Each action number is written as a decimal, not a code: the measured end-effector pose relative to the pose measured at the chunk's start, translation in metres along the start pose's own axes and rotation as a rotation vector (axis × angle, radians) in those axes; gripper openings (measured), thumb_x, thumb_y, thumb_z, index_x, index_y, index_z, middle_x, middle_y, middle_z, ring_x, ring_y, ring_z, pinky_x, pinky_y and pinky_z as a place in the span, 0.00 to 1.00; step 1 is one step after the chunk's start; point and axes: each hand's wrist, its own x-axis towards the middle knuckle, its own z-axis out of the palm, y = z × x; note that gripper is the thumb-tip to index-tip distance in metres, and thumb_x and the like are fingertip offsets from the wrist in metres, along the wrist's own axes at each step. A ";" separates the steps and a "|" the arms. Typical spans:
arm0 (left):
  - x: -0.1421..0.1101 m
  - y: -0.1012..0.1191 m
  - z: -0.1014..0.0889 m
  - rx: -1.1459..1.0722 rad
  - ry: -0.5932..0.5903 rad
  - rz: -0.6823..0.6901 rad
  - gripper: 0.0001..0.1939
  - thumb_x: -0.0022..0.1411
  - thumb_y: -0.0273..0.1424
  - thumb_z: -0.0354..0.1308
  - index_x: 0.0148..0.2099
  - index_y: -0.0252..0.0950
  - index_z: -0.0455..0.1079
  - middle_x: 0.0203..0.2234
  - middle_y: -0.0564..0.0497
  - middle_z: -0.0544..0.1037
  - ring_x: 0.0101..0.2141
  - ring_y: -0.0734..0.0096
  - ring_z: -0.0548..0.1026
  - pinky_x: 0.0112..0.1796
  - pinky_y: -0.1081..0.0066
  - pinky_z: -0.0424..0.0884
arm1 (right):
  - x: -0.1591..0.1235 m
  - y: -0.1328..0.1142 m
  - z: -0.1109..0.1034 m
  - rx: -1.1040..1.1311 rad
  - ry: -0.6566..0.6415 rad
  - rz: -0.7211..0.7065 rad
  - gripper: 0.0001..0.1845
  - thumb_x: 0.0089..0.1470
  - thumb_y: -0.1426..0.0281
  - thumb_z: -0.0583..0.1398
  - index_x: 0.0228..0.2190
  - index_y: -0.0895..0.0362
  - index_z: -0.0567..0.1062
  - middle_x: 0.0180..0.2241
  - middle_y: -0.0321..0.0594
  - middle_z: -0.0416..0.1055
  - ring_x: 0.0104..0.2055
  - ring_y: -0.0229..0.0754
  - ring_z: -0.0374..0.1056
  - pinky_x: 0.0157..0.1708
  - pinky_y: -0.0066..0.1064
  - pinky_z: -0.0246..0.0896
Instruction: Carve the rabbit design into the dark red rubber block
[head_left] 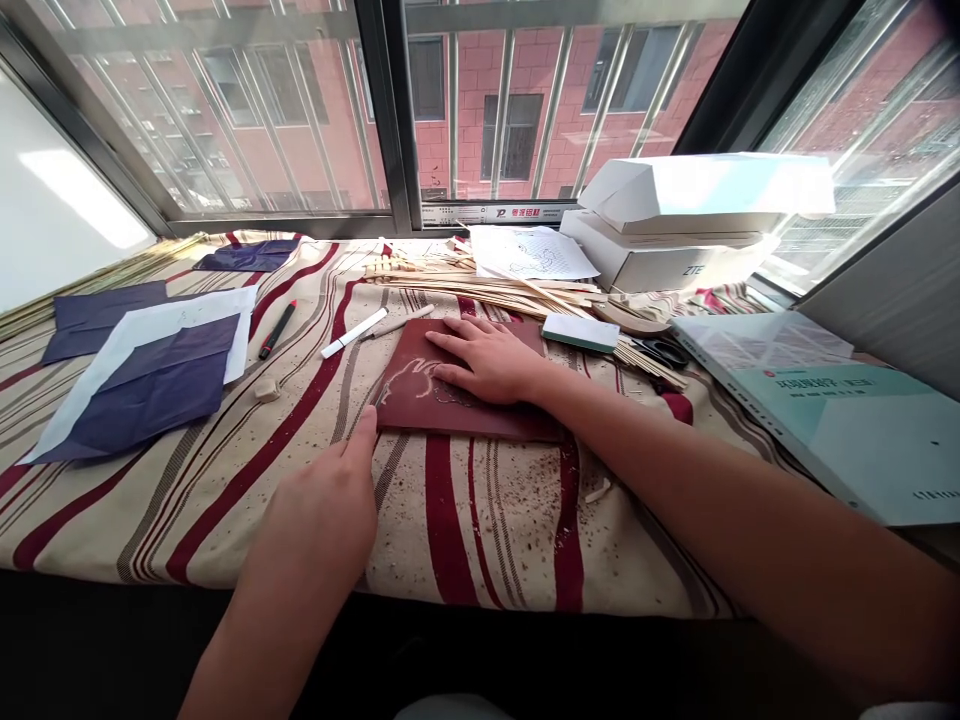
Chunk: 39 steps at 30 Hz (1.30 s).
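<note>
A flat reddish-brown board (405,395) with pale carved lines, a horse-like figure among them, lies on the striped cloth in front of me. My right hand (487,360) rests flat on its upper surface with the fingers spread, covering part of the carving. At the board's near left corner is my left hand (330,490), its index finger along the edge and the other fingers curled mostly out of sight; it seems to grip that corner. Brown crumbs are scattered on the cloth below the board. Just beyond its left end lie a white pen (355,332) and a grey carving-pen-like tool (397,322).
To the left are dark blue sheets (161,375) over white paper, a black-and-red marker (277,330) and a small beige block (265,390). A green-and-white block (580,333), scissors (660,351), wooden strips (435,282), a white box (675,255) and a book (847,400) stand beyond and right.
</note>
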 end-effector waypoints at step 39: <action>0.060 -0.045 -0.007 -0.135 0.119 0.352 0.31 0.74 0.26 0.41 0.76 0.40 0.59 0.66 0.44 0.72 0.60 0.53 0.77 0.59 0.57 0.75 | 0.001 0.023 -0.007 0.001 -0.022 0.120 0.43 0.67 0.41 0.49 0.74 0.47 0.56 0.78 0.52 0.42 0.79 0.64 0.40 0.75 0.58 0.40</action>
